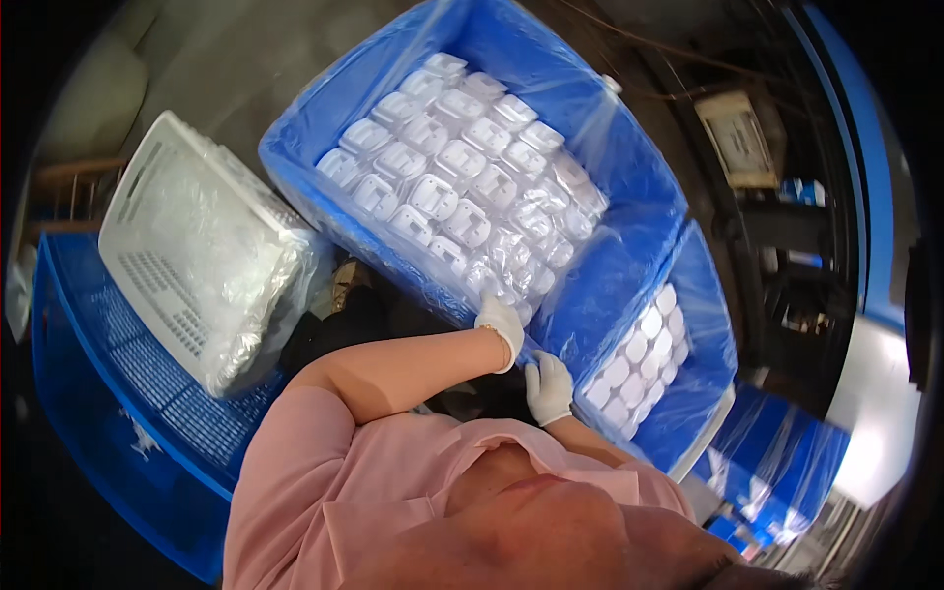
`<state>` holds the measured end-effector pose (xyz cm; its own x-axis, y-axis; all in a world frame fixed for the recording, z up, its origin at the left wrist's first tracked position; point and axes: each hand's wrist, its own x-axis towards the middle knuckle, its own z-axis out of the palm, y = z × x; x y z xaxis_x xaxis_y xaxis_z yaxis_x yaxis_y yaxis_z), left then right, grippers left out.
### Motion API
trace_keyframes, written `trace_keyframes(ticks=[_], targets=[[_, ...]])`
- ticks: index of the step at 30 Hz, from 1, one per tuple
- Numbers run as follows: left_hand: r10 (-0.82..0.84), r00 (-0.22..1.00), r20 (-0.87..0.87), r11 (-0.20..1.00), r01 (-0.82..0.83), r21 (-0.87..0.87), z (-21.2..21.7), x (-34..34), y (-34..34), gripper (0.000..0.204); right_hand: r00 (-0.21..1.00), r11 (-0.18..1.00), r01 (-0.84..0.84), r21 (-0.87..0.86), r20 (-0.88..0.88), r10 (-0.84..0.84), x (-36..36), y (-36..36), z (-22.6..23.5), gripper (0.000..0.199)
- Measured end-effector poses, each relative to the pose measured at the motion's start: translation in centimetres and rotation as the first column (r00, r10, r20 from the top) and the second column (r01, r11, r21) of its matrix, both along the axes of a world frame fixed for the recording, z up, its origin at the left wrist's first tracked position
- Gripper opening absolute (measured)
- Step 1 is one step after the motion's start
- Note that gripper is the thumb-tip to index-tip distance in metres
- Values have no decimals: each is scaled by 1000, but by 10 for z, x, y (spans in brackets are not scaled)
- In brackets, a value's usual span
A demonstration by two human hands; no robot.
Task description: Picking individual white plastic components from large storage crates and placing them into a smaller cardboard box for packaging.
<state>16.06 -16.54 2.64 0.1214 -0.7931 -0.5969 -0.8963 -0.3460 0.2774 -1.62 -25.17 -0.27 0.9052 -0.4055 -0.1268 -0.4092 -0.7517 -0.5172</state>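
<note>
My left hand, in a white glove, reaches over the near edge of a large blue bin. It touches the clear plastic film lying over the nearest white plastic parts; its fingertips blend into the film and the white parts. These parts are rounded squares with a raised middle, laid in rows. My right hand, also gloved in white, is at the bin's near edge, close to where a second blue bin adjoins. Its fingers are curled against the clear plastic liner there.
Rounded white pieces lie in rows in the second bin. At left, a white slotted crate with plastic film leans over a blue mesh crate. Plastic-wrapped blue boxes stand at lower right. An open cardboard box sits at upper right.
</note>
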Motion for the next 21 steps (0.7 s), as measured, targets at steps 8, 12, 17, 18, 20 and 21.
trace_keyframes(ticks=[8, 12, 17, 18, 20, 21], targets=[[-148, 989, 0, 989, 148, -15, -15, -15, -20, 28, 980, 911, -30, -412, 169, 108, -13, 1, -7, 37], [-291, 955, 61, 957, 291, 14, -20, -26, -34, 33, 980, 932, -49, -360, 165, 115, -14, -1, -8, 29], [-358, 932, 46, 929, 352, 113, -33, -51, -56, 39, 938, 913, 84, -400, 340, 63, -24, 2, -24, 23], [-401, 915, 42, 910, 393, 133, -39, -54, -62, 39, 961, 911, 92, -402, 274, 24, -28, 3, -28, 24], [-438, 899, 8, 896, 436, 84, -33, -58, -65, 41, 982, 898, 142, -416, 171, -76, -31, 10, -24, 26], [-382, 924, -5, 924, 382, 19, -55, -38, -56, 43, 985, 892, 150, -427, 142, -98, -21, 20, -21, 29]])
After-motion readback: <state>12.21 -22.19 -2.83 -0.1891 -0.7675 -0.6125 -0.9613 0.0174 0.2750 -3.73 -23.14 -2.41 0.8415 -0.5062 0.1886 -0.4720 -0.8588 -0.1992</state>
